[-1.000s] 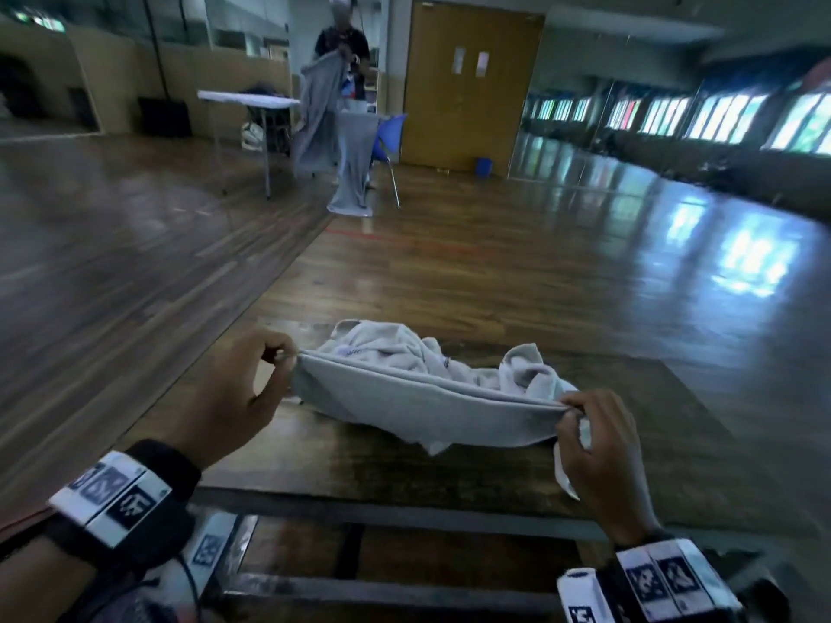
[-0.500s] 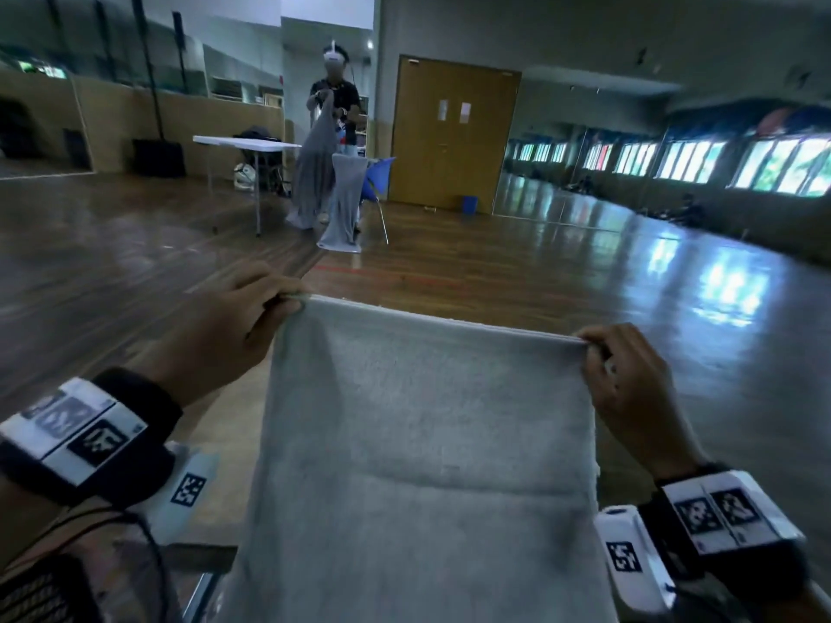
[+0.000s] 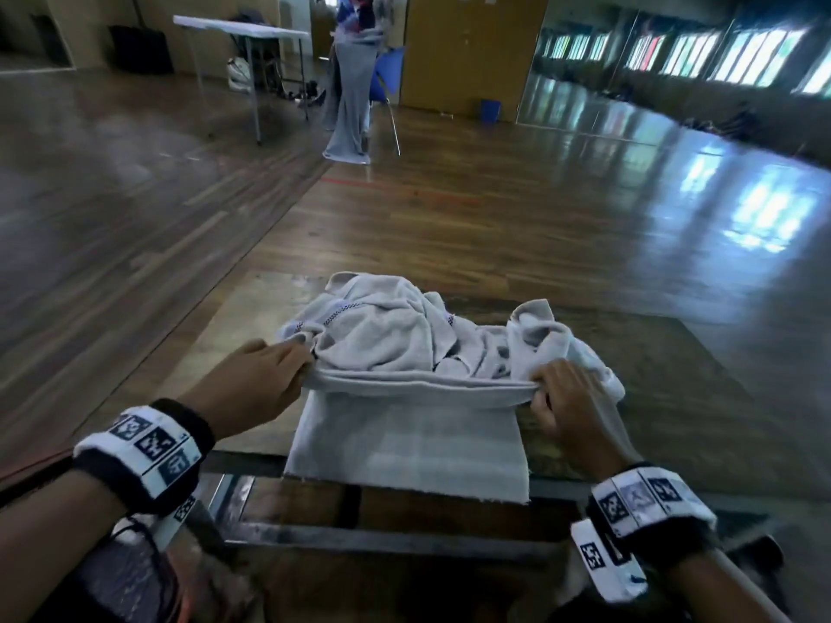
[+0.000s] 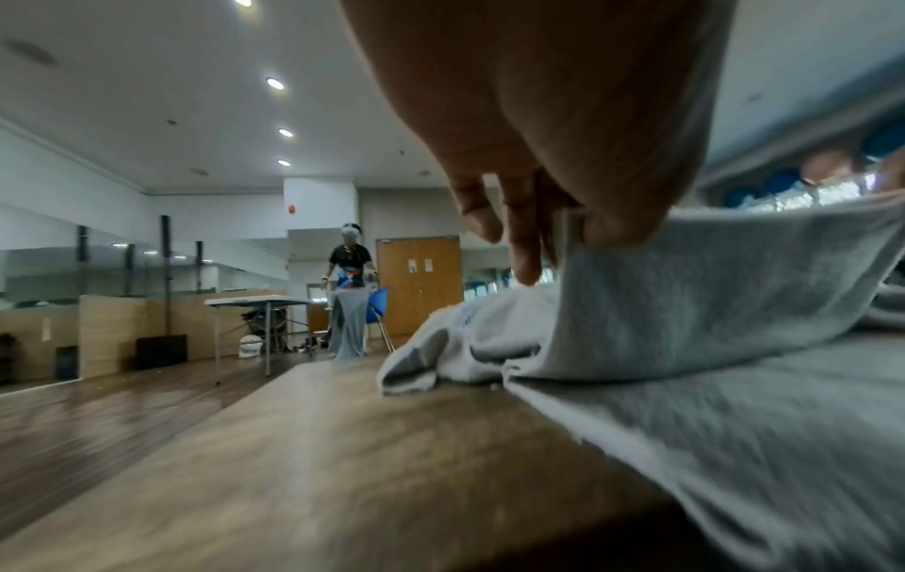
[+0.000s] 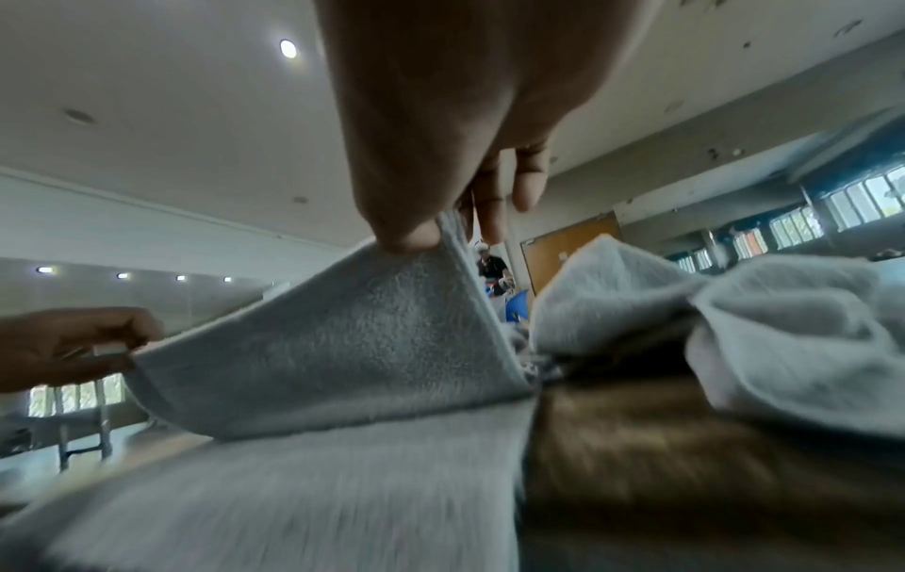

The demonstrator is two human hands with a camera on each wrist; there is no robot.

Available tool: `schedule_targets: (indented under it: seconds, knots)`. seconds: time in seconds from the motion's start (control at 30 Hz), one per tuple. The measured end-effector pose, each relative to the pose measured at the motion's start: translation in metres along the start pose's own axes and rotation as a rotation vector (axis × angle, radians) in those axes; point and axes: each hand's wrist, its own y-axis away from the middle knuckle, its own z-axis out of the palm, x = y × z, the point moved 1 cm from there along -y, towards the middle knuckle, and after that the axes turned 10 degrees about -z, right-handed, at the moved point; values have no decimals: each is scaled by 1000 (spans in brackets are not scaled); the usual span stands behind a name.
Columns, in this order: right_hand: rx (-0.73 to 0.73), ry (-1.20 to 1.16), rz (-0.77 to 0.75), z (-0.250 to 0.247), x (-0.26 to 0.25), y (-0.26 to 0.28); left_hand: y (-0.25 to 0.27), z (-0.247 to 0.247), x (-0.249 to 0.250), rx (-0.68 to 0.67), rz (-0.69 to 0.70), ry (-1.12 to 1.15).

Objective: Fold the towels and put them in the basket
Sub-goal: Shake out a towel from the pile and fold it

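A grey towel (image 3: 407, 447) lies spread on the near part of the wooden table (image 3: 674, 397), its near edge hanging over the table's front. My left hand (image 3: 297, 359) pinches the towel's far left corner, and my right hand (image 3: 542, 388) pinches the far right corner. The held edge is raised a little above the table. In the left wrist view my left hand (image 4: 563, 220) holds the towel (image 4: 710, 302) between thumb and fingers. The right wrist view shows my right hand (image 5: 441, 228) pinching the towel (image 5: 343, 348) the same way. A crumpled pile of towels (image 3: 382, 330) lies just beyond. No basket is in view.
Polished wooden floor (image 3: 494, 209) stretches beyond the table. Far off, another person (image 3: 359, 11) holds a grey cloth beside a blue chair (image 3: 386, 78) and a white folding table (image 3: 243, 29). A metal frame (image 3: 382, 537) runs below the table's front edge.
Half a second ago both hands held the towel up in front of me, hanging. Now it is laid flat on the table with its held edge low by the pile.
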Motion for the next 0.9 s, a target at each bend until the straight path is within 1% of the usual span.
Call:
schedule_targets:
  seconds: [0.07,0.13,0.2,0.27,0.3,0.37,0.47,0.53,0.63,0.7,0.73,0.8,0.83,0.9]
  knots:
    - [-118,-40,-36,17,-4,24,12,15,0,-141,103,-71]
    - [-245,-93,-68,32,-8,48,23,28,-2,-232,190,-116]
    - [-354,-135,-118,40,-11,65,32,39,-1,-272,265,-127]
    - [-407,-139,-160,43,-15,72,38,47,1,-294,303,-100]
    - [-417,-138,-166,43,-16,73,39,49,2,-293,297,-85]
    - [-412,-140,-154,44,-15,73,37,50,3,-274,298,-56]
    - [-376,-183,-28,52,-8,68,27,50,1,-259,279,-37]
    - [-337,-210,38,60,-2,58,17,52,-1,-255,237,-44]
    - [-299,-205,88,70,4,42,6,59,-3,-241,149,-15]
    - [-305,-178,150,75,8,36,0,62,-4,-223,95,-13]
    - [-313,-161,172,75,10,35,-2,61,-4,-197,92,-14]
    - [-319,-139,165,71,13,32,-5,57,-6,-144,114,-5]
    - [-296,-134,142,66,15,30,-6,53,-7,-110,109,21]
    - [-158,-129,89,53,21,30,-7,46,-15,7,57,92]
